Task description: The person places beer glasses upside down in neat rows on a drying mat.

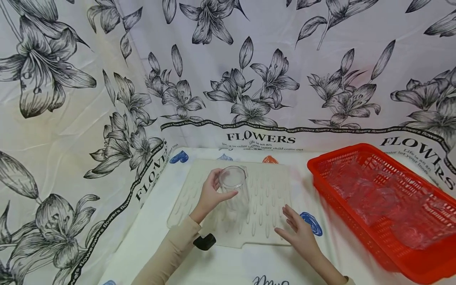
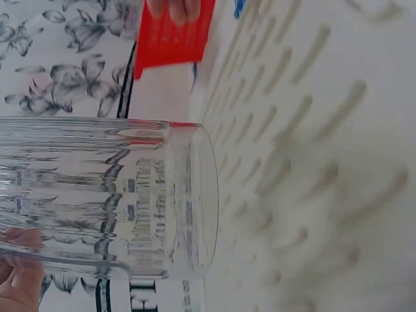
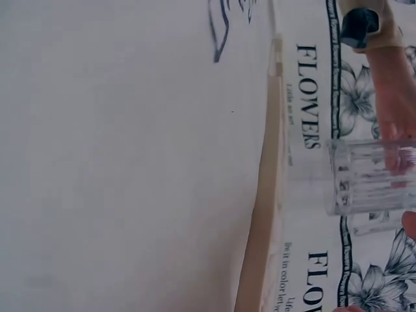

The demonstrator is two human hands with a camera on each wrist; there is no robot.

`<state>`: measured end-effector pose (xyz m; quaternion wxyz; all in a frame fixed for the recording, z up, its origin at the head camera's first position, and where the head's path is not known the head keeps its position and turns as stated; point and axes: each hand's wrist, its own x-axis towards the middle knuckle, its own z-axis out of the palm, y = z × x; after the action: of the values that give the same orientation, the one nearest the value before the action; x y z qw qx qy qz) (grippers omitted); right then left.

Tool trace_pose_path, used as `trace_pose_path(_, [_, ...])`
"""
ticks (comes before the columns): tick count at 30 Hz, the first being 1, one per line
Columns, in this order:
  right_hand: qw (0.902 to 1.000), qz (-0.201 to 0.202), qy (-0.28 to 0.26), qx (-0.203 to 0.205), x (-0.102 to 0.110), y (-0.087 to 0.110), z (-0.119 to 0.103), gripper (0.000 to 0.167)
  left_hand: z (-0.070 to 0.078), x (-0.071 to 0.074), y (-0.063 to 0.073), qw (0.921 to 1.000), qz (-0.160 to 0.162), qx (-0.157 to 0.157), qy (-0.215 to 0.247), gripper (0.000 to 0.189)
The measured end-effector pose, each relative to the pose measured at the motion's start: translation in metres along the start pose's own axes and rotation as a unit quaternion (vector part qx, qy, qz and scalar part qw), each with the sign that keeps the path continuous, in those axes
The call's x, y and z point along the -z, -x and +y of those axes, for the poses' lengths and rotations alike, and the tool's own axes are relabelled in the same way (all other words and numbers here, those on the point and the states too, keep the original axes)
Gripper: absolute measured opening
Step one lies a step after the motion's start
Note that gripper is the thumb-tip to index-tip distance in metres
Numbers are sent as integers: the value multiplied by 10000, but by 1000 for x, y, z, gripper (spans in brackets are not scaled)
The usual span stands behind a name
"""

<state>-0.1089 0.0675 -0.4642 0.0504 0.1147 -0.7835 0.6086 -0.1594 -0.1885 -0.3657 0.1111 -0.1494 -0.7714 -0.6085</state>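
Where left hand (image 1: 210, 196) grips: clear glass (image 1: 238, 202), above the mat (image 1: 265, 223);
Right hand (image 1: 299, 233): fingers wide, by the mat's near right corner;
Red basket (image 1: 342, 209): beyond its right edge.

Beige left sleeve (image 1: 171, 253); black wrist-worn device (image 1: 204, 242); beige right cuff (image 1: 349, 281)

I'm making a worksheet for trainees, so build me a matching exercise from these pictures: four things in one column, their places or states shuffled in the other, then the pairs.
Things
1. Clear tumbler
2. Red slotted basket
3. Cream mat
4. Right hand

Places or states
A. Lies flat, showing rows of raised ridges
B. Holds nothing, thumb apart from the fingers
C. At the head view's right side, containing see-through items
D. Gripped by the left hand

Pairs: 1-D, 2-C, 3-A, 4-B
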Motion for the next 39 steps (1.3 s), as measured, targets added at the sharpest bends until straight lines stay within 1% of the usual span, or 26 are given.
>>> trace_pose_path(1, [10000,-2,38,11,2,0,1,73,-5,5,-3,9999,31,-99,-74,64])
trace_pose_path(2, [10000,-18,73,33,3,1,3,72,-6,9,-5,9998,64,-128,-168,64])
trace_pose_path(5, [9999,-80,113,-27,8,4,5,72,-5,21,-13,9987,183,-152,-449,64])
trace_pose_path(7, [9998,-97,179,-69,11,7,6,72,-6,29,-19,9976,297,-226,-586,63])
trace_pose_path(8, [9997,-86,206,-93,12,8,5,72,-2,32,-22,9972,349,-177,-631,63])
trace_pose_path(9, [9996,-80,227,-112,14,9,5,72,-3,36,-25,9966,412,-187,-683,63])
trace_pose_path(12, [9996,-66,255,-131,19,11,6,72,-9,46,-36,9955,590,-195,-719,64])
trace_pose_path(15, [9996,-60,200,-181,23,12,7,71,-25,57,-49,9946,724,-70,-738,67])
trace_pose_path(17, [9997,-26,173,-195,26,13,8,71,-37,64,-57,9926,814,4,-906,69])
trace_pose_path(19, [9998,5,47,-172,27,14,9,71,-50,70,-64,9895,932,41,-1108,71])
trace_pose_path(22, [9997,10,-196,-142,28,14,11,71,-62,79,-74,9833,1102,43,-1444,71])
trace_pose_path(25, [9992,3,-353,-202,29,15,12,71,-75,87,-84,9781,1297,88,-1626,69])
trace_pose_path(29, [9993,8,-295,-249,30,17,13,69,-88,93,-92,9735,1539,217,-1677,69])
trace_pose_path(36, [9998,-7,136,-149,30,17,15,60,-105,94,-101,9677,2026,325,-1461,70])
trace_pose_path(39, [9995,-7,241,-202,29,17,16,58,-109,93,-105,9682,2110,357,-1298,70])
